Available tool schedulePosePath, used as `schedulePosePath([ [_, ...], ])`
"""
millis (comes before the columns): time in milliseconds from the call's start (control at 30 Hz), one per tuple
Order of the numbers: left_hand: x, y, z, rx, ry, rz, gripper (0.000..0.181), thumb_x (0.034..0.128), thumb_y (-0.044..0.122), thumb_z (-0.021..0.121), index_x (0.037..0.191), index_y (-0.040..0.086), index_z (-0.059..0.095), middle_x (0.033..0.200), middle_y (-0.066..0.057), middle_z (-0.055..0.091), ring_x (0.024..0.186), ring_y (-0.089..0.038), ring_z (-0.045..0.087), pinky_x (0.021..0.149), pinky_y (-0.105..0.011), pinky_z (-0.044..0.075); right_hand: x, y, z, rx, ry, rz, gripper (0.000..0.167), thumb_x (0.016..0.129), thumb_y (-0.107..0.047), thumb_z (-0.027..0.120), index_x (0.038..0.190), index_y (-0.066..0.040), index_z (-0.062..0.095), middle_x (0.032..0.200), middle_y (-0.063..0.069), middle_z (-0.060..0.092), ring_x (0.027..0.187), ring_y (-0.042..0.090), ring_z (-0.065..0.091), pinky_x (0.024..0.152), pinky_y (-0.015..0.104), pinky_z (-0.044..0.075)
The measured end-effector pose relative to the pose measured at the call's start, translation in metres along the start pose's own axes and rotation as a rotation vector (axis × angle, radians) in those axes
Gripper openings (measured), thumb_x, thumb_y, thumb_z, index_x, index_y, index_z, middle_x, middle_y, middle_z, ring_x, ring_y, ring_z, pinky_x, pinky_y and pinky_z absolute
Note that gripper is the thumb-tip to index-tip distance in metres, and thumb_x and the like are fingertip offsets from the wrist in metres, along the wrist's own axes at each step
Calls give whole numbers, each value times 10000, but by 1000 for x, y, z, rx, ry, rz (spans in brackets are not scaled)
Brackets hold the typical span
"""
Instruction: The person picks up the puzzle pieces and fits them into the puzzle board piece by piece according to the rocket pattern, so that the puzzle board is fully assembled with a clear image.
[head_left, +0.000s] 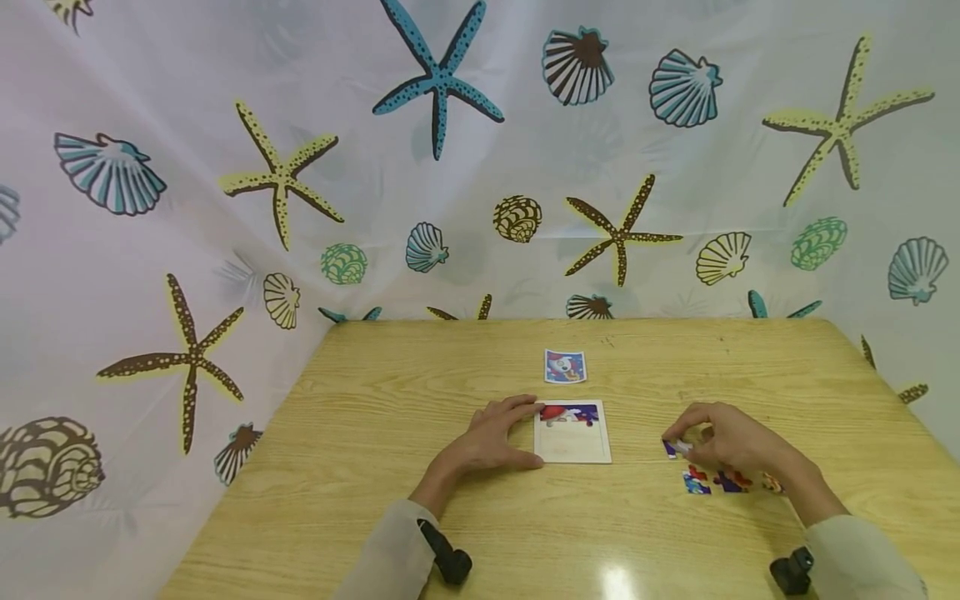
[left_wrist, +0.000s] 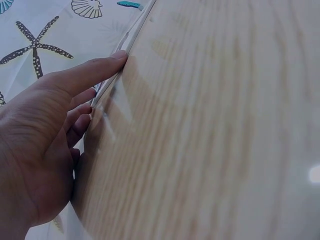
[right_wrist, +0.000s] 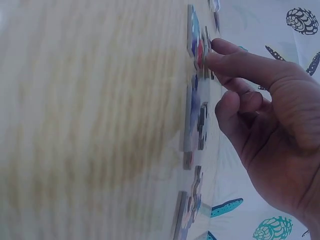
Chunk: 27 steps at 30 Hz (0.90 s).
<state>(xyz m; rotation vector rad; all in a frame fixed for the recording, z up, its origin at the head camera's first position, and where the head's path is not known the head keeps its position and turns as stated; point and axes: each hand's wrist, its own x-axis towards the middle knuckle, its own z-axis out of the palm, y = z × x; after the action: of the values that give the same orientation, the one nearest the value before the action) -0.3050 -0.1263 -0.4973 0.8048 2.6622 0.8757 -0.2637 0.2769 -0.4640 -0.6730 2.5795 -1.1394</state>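
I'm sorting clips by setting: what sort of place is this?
Probably an indoor tabletop activity space: a wooden table backed by sea-patterned hanging cloth, with a partly filled puzzle tray and loose puzzle pieces on it.

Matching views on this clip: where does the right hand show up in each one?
Head: lower right, the right hand pinching a puzzle piece.
Left wrist: not in it; the hand there is the left hand.
Right wrist: right side, fingertips pointing left.
Shared landmark: the wooden tabletop, which shows in all three views.
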Motion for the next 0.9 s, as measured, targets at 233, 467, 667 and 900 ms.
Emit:
schedulePosePath([
  [233,-1,0,0,0,3,-7,884,841,511,814,1600,272,429,1679,22,315,1552,-333,219,1204,-619,128,9,-10,4,-16,40,-18,253,950,-31,719,1183,-111,775,1281,177,632,644,81,434,566,257,416],
  [467,-1,1,0,-13,2,0,877,848,516,805,1601,269,428,1681,17,314,1570,-375,179,1217,-636,88,27,-25,15,-52,84,-61,250,939,-49,751,1174,-124,789,1208,106,667,555,94,406,514,264,414],
  [667,0,2,-1,-12,2,2,866,850,509,805,1596,272,436,1680,10,324,1564,-371,198,1222,-619,89,41,-32,30,2,75,-82,249,948,-22,732,1177,-100,792,1225,138,655,439,73,403,419,273,442],
  [900,-1,1,1,-8,8,-2,863,851,508,812,1592,265,443,1676,19,328,1556,-342,222,1215,-617,114,60,-43,47,62,49,-100,244,952,-7,716,1168,-91,793,1211,133,659,419,79,381,406,253,407],
])
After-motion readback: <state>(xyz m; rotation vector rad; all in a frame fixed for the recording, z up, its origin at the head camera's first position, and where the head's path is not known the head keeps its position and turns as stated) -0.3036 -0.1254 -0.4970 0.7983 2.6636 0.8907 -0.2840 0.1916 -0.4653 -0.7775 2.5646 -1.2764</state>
